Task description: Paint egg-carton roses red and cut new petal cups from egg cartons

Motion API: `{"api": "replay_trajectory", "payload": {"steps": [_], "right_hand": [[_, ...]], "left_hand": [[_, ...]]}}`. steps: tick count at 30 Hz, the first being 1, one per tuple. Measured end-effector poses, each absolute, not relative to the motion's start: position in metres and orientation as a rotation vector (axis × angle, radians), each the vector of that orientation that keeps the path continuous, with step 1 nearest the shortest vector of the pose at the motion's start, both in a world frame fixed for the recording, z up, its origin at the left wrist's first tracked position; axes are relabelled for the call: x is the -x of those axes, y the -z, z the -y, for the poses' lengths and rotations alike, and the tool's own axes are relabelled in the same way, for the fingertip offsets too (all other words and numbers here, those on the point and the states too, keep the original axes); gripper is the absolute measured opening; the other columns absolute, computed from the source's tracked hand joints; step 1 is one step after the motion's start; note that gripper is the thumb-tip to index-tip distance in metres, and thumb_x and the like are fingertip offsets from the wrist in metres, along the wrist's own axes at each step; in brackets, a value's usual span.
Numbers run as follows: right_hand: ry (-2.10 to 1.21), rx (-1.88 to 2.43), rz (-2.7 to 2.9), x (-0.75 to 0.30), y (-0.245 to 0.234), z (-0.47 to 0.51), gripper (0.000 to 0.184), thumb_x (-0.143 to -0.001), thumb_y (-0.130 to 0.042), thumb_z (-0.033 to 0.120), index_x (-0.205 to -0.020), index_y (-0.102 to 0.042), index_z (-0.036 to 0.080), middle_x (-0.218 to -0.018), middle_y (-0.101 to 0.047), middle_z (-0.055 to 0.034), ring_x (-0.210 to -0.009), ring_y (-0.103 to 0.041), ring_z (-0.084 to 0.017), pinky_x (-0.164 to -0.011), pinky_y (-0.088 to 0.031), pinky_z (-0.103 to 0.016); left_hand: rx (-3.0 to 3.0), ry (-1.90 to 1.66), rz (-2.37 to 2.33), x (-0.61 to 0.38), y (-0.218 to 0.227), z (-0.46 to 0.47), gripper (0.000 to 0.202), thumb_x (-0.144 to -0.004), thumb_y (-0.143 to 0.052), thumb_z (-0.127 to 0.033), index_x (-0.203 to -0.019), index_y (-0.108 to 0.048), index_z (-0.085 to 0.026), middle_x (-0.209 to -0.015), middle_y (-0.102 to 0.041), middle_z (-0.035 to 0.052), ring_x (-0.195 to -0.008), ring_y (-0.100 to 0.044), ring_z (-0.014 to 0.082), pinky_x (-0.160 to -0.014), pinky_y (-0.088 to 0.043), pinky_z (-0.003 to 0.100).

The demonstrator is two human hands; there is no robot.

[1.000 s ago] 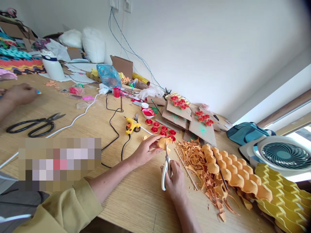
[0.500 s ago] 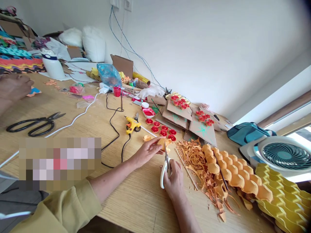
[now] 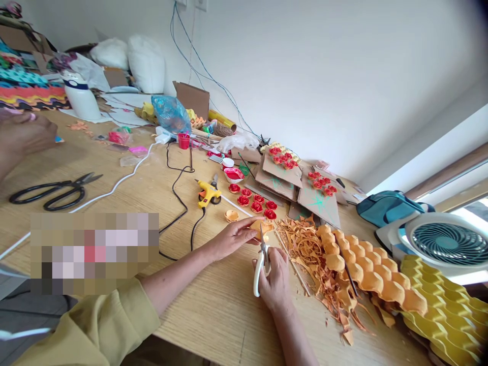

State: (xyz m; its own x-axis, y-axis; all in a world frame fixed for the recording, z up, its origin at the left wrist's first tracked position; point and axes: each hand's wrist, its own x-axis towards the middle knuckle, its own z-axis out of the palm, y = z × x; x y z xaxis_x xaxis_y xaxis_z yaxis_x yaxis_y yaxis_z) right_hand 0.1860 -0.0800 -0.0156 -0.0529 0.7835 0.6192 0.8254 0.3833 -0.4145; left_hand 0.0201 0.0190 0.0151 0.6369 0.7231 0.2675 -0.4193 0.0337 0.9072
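Observation:
Pinched in my left hand (image 3: 233,237) is an orange egg-carton cup piece (image 3: 263,227), held above the table's middle. My right hand (image 3: 275,282) grips white-handled scissors (image 3: 260,272), their blades pointing up against the orange piece. Just left of it an orange cup flower (image 3: 232,216) sits on the wood. Behind my hands are several red paper flowers (image 3: 256,207) in rows. Orange trimmings (image 3: 305,249) are heaped to the right, beside an orange egg tray (image 3: 366,264).
A yellow glue gun (image 3: 208,194) with a black cord lies left of the flowers. Black scissors (image 3: 57,194) rest at the left, near another person's hand (image 3: 28,133). Cardboard sheets (image 3: 280,175) bear more red flowers. A yellow egg tray (image 3: 446,310) and a fan (image 3: 450,244) stand at right.
The scissors and my right hand have shifted slightly, with the blades still at the orange piece. At the left, the other person's hand has moved a little to the right.

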Motion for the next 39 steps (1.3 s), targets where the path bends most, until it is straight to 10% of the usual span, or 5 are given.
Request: {"api": "replay_trajectory", "payload": {"steps": [11, 18, 25, 39], "right_hand": [[-0.064, 1.381, 1.785, -0.183, 0.015, 0.082, 0.028, -0.097, -0.055, 0.026, -0.075, -0.039, 0.026, -0.069, -0.049, 0.0033, -0.070, -0.049, -0.018, -0.067, -0.040, -0.030], [-0.104, 1.416, 1.750, -0.180, 0.019, 0.084, 0.029, -0.097, -0.056, 0.027, -0.073, -0.040, 0.025, -0.065, -0.048, 0.0041, -0.065, -0.046, -0.016, -0.060, -0.034, -0.028], [-0.066, 1.409, 1.752, -0.181, 0.020, 0.084, 0.028, -0.096, -0.056, 0.025, -0.074, -0.039, 0.025, -0.068, -0.049, 0.0035, -0.068, -0.048, -0.017, -0.064, -0.039, -0.029], [0.007, 1.438, 1.835, -0.189, 0.015, 0.080, 0.015, -0.096, -0.054, 0.031, -0.084, -0.046, 0.025, -0.081, -0.061, -0.0003, -0.078, -0.056, -0.021, -0.083, -0.045, -0.039]], "left_hand": [[-1.415, -1.009, -0.349, -0.015, -0.016, -0.023, 0.056, -0.097, -0.067, -0.045, -0.148, -0.056, -0.024, -0.122, -0.068, 0.0082, -0.100, -0.070, 0.0182, -0.096, -0.059, 0.035], [-1.706, -1.249, -0.420, -0.009, -0.021, -0.027, 0.052, -0.097, -0.068, -0.036, -0.147, -0.059, -0.027, -0.140, -0.057, 0.0119, -0.128, -0.057, 0.0250, -0.103, -0.056, 0.034], [-1.276, -1.016, -0.387, -0.015, -0.021, -0.019, 0.058, -0.095, -0.068, -0.050, -0.146, -0.059, -0.023, -0.118, -0.069, 0.0074, -0.099, -0.069, 0.0190, -0.097, -0.059, 0.037], [-1.291, -0.873, -0.313, -0.019, -0.010, -0.020, 0.056, -0.095, -0.069, -0.046, -0.146, -0.059, -0.025, -0.135, -0.069, 0.0092, -0.110, -0.070, 0.0213, -0.096, -0.059, 0.034]]}}
